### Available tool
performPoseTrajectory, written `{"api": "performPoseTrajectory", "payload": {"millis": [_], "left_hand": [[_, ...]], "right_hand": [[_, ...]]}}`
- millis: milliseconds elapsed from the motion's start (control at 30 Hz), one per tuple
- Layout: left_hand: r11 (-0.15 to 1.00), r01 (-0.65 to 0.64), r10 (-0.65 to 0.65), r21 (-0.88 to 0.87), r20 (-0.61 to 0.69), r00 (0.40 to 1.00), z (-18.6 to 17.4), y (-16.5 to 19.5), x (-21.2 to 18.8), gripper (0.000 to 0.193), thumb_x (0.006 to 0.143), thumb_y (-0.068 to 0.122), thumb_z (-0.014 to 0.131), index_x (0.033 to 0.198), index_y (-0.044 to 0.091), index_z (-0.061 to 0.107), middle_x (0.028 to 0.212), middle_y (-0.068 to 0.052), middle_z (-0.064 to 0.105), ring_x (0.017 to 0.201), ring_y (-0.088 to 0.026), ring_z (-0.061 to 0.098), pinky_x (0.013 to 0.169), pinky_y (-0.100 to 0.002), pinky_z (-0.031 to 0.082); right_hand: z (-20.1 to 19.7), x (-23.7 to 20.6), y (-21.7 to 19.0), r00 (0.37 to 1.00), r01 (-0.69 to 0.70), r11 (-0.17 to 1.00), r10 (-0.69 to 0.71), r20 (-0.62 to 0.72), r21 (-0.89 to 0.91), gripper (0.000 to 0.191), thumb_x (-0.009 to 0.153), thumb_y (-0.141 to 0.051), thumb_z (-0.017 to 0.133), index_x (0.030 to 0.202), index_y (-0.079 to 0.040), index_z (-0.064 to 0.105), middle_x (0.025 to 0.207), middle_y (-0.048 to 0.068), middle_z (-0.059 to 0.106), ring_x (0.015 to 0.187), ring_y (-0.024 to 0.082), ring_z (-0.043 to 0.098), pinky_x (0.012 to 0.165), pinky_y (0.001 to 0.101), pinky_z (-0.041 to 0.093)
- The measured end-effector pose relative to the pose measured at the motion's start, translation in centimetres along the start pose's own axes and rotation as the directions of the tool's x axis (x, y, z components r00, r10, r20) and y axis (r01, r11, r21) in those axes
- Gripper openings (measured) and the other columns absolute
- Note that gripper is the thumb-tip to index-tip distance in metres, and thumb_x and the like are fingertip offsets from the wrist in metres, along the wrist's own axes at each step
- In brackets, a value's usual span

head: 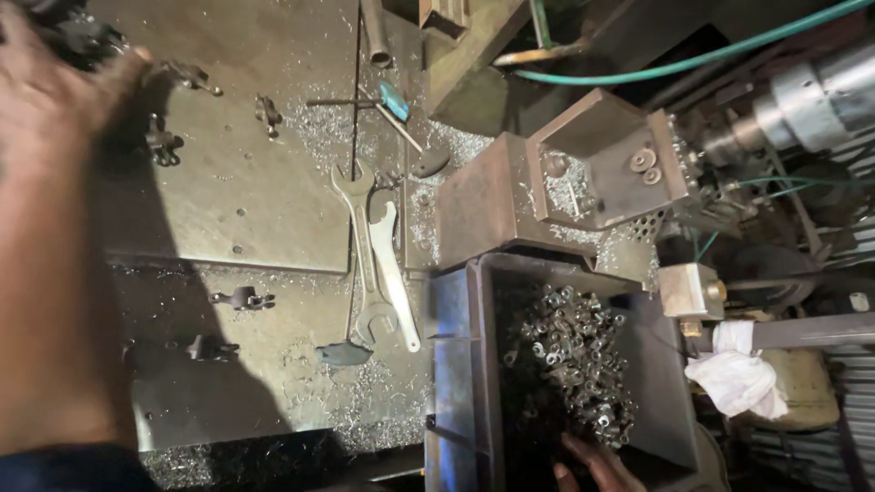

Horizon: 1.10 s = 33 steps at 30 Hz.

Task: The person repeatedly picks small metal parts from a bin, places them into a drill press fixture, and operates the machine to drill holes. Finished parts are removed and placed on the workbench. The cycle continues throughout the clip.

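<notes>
My left hand (56, 87) reaches to the top left corner of the metal machine table (246, 191), its fingers against a dark metal part (84, 36). Whether it grips that part is unclear, as the hand is blurred. My forearm runs down the left edge. Only the fingers of my right hand (591, 466) show at the bottom, lying inside a dark plastic bin (453, 364) on a heap of small metal rings (570, 364). What they hold is hidden.
Two open-ended spanners (374, 264) lie on the table amid metal swarf. A teal-handled tool (394, 100) lies farther back. Several small dark clamps (241, 298) sit on the plate. A grey steel machine block (592, 173), a green hose (693, 59) and a white rag (736, 372) are on the right.
</notes>
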<state>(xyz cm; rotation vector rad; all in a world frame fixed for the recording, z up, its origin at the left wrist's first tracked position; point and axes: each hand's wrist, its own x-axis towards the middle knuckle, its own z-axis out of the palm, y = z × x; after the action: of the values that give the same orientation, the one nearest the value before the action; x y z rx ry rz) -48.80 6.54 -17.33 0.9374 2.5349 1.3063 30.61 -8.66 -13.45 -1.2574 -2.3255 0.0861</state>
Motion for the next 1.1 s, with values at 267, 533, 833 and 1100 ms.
{"api": "performPoseTrajectory", "payload": {"millis": [267,533,833,1100], "left_hand": [[0.868,-0.381,0.343,0.318,0.170,0.924,1.7,2.8,-1.9,0.084,0.089,0.057,0.072,0.160,0.016,0.054,0.156,-0.030,0.046,0.127,-0.055,0.051,0.112,-0.065,0.029],[0.797,-0.511,0.377,0.322,0.397,0.837,0.4,3.9,-12.3,0.077,0.087,0.060,0.064,0.155,0.026,0.054,0.158,-0.022,0.050,0.118,-0.045,0.063,0.117,-0.063,0.030],[0.940,-0.336,0.328,-0.054,0.410,0.851,-1.6,6.8,-16.6,0.073,0.091,0.072,0.058,0.136,0.016,0.065,0.154,-0.019,0.053,0.121,-0.041,0.063,0.111,-0.060,0.037],[0.928,-0.269,0.270,0.257,0.032,0.962,3.5,7.1,-4.5,0.099,0.092,0.072,0.075,0.161,0.007,0.048,0.160,-0.032,0.039,0.125,-0.056,0.051,0.106,-0.061,0.036]], "right_hand": [[-1.3,2.3,-5.7,0.991,-0.129,0.992,0.129,-0.036,-0.004,0.038,0.075,-0.008,0.077,0.113,-0.010,0.076,0.113,0.013,0.078,0.114,0.025,0.073,0.103,0.0390,0.054],[-2.8,5.0,-9.9,0.956,-0.290,0.956,0.291,0.020,-0.049,0.035,0.071,-0.018,0.084,0.105,-0.010,0.079,0.092,0.013,0.078,0.088,0.028,0.077,0.080,0.0365,0.060],[-1.5,3.6,-7.5,0.997,-0.061,0.996,0.058,-0.054,-0.062,0.034,0.076,-0.025,0.081,0.108,-0.015,0.077,0.092,0.008,0.078,0.084,0.025,0.077,0.077,0.0359,0.061],[0.9,-0.3,1.1,0.988,-0.037,0.990,0.057,0.143,-0.136,0.046,0.071,-0.033,0.085,0.114,-0.019,0.076,0.084,0.011,0.076,0.080,0.030,0.076,0.073,0.0426,0.062]]}}
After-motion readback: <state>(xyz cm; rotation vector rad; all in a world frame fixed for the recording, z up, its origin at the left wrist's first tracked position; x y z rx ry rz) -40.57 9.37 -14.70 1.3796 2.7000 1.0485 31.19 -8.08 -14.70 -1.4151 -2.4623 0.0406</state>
